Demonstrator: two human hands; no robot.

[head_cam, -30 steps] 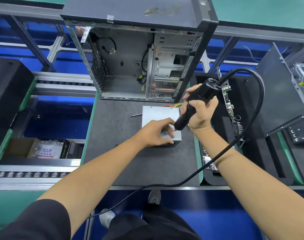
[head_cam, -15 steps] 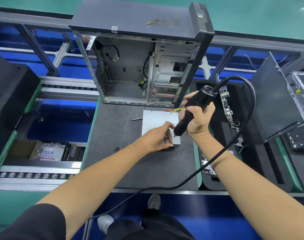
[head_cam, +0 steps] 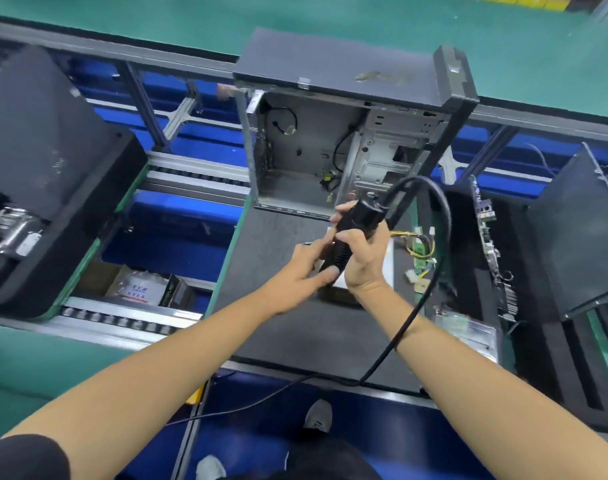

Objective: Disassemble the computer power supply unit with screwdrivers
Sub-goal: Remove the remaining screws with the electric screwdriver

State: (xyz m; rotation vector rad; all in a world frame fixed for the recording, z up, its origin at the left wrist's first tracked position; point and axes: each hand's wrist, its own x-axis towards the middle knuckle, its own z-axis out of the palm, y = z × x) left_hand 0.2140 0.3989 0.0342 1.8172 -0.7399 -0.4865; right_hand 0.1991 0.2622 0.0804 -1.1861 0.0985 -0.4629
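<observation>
The silver power supply unit (head_cam: pixel 387 268) lies on the dark grey mat (head_cam: pixel 278 327), mostly hidden behind my hands. Its yellow and black cables with white plugs (head_cam: pixel 421 261) trail off to the right. My right hand (head_cam: pixel 365 261) grips the black corded electric screwdriver (head_cam: pixel 356 220) and holds it tilted above the unit. My left hand (head_cam: pixel 304 271) reaches in from the left, thumb and fingers pinching the screwdriver's lower end. The bit tip is hidden by my fingers.
An open, gutted computer case (head_cam: pixel 313 157) stands at the back of the mat. A circuit board (head_cam: pixel 490 237) stands in black foam at the right. Black foam trays (head_cam: pixel 36 161) sit at the left, with a cardboard box (head_cam: pixel 136 285) below. The screwdriver cord (head_cam: pixel 413 313) loops across my right forearm.
The screwdriver has come up off the power supply unit. My left hand has left the unit's top and closed on the screwdriver's lower end. My view has swung left.
</observation>
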